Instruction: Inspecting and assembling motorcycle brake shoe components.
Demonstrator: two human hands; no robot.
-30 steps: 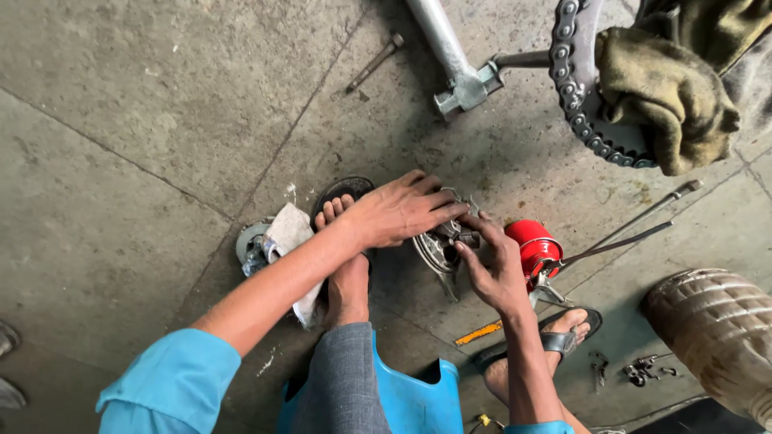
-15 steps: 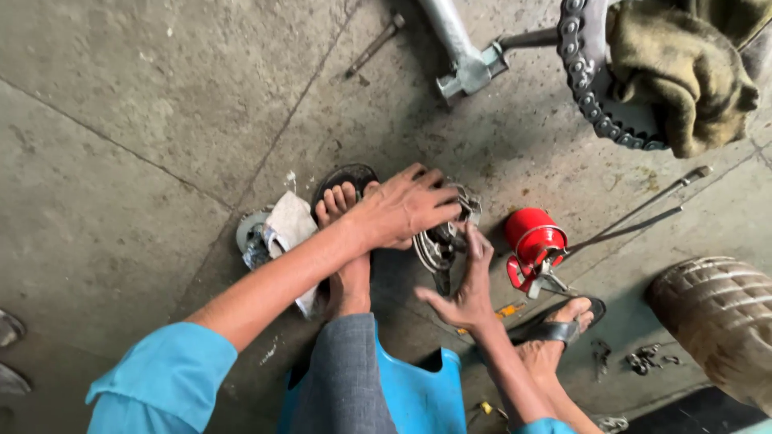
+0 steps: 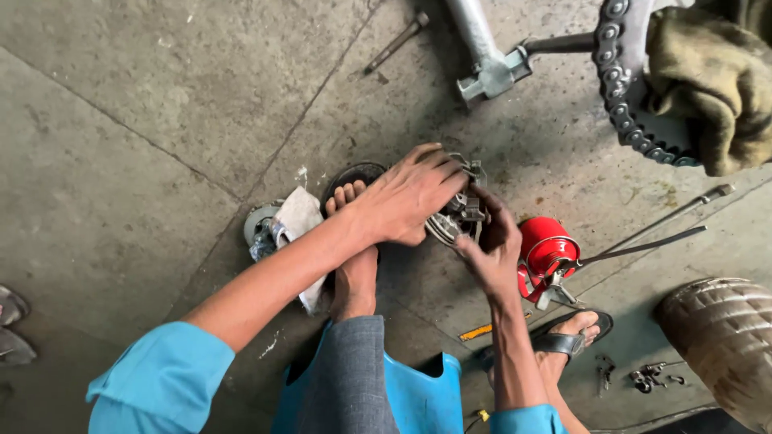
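My left hand (image 3: pixel 406 199) lies over a round metal brake-like assembly (image 3: pixel 458 215) on the concrete floor and grips its top. My right hand (image 3: pixel 492 247) holds the same part from its right side, fingers curled around the metal pieces. Both arms wear blue sleeves. My bare left foot (image 3: pixel 352 265) rests beside the part, just left of it. A red oil can (image 3: pixel 547 251) with a long thin spout stands right next to my right hand.
A drive chain on a sprocket (image 3: pixel 623 88) and a dirty olive rag (image 3: pixel 712 80) sit at top right. A metal frame tube (image 3: pixel 486 56) lies above. A white cloth (image 3: pixel 296 225), a tyre (image 3: pixel 724 337) and small loose parts (image 3: pixel 643 376) lie around. A blue stool (image 3: pixel 422 394) is under me.
My right hand has moved up from near the sandal back onto the metal assembly. My left hand stays on the part. The view has shifted slightly.
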